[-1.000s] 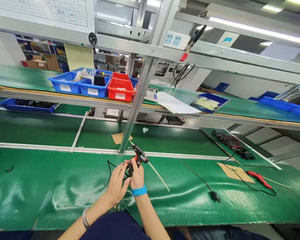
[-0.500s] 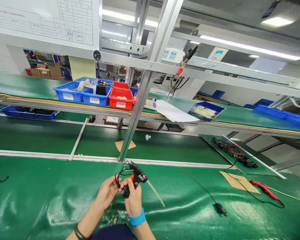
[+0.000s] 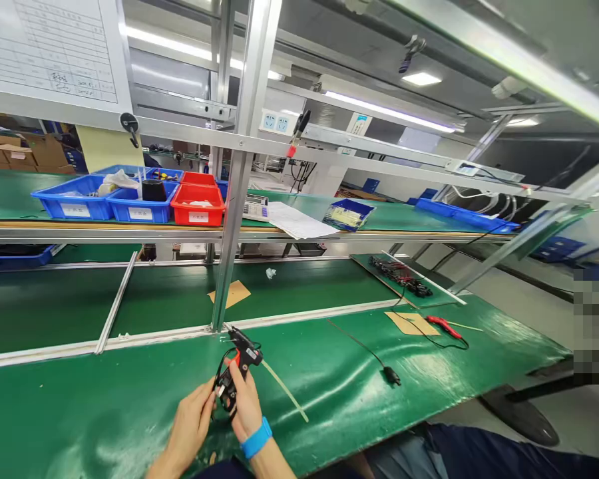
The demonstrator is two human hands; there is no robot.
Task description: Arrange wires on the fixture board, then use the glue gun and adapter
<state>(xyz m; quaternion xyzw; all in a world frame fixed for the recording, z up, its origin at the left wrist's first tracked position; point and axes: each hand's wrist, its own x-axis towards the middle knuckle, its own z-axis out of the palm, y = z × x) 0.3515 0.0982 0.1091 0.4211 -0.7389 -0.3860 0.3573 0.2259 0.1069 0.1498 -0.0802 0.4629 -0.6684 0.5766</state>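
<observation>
A black hot glue gun [image 3: 247,352] with an orange-red trigger points away from me, up and to the left. A pale glue stick [image 3: 287,392] sticks out of its rear. My right hand [image 3: 248,406], with a blue band at the wrist, is closed around the handle. My left hand [image 3: 192,419] is closed at the left side of the handle, with its fingertips on the gun's looped black cord [image 3: 216,380]. Part of the cord is hidden by the fingers.
On the green bench [image 3: 150,392] lie a thin cable with a black plug [image 3: 391,376], a brown card [image 3: 412,324] and a red-handled tool [image 3: 444,325]. A metal post [image 3: 227,266] rises ahead. Blue bins [image 3: 74,207] and red bins [image 3: 198,211] stand on the shelf.
The view has swung to the right, showing more of the bench's right end. My left hand has come in closer to the handle, and the cord is gathered nearer to it.
</observation>
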